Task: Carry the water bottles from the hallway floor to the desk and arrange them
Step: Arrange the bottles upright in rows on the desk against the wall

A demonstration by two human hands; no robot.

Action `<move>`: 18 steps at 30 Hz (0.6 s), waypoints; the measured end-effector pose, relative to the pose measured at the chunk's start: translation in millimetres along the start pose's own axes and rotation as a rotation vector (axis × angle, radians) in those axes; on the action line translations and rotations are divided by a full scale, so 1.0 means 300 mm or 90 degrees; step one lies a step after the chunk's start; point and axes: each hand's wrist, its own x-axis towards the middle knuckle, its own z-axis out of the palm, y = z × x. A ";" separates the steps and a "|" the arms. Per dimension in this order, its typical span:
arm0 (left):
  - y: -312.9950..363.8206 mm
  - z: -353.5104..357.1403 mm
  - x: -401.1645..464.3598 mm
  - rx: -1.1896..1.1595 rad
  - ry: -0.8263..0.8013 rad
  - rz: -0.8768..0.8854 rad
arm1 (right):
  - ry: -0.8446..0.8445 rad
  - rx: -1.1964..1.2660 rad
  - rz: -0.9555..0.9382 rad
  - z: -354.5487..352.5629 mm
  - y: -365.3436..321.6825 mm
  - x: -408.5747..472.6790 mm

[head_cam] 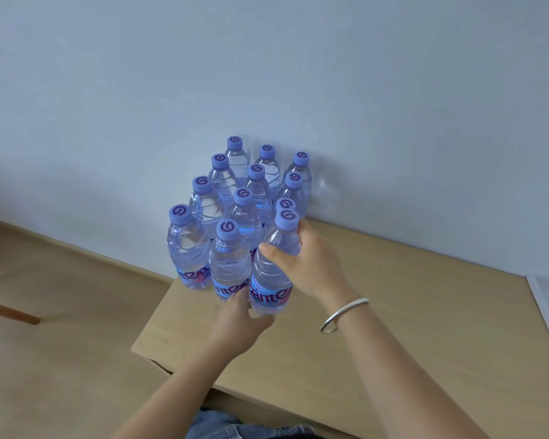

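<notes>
Twelve water bottles [235, 213] stood clustered on the desk [409, 327]; your right hand [311, 264] and left hand [238, 324] both gripped the front bottle [271, 270], best nudged upright, flush against its neighbours.

soft even daylight, faint shadows; wide-angle bending at edges; slightly soft focus

At the centre of the frame, a cluster of clear plastic water bottles with purple caps [235, 198] stands upright in rows on the light wooden desk [393, 312], against the pale grey wall [267, 58]. The right hand [311, 264], with a silver bangle [343, 315] on its wrist, grips the nearest bottle [273, 280] at its shoulder. The left hand [241, 324] holds that bottle's base. Beige floor [45, 343] fills the lower left.
</notes>
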 end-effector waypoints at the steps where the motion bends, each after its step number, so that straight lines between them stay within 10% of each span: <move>1: -0.016 0.005 -0.004 0.025 -0.004 0.000 | -0.004 -0.003 -0.002 0.013 0.007 0.000; 18: 0.025 0.054 -0.009 -0.233 -0.029 -0.103 | 0.021 -0.028 0.015 0.123 0.072 -0.040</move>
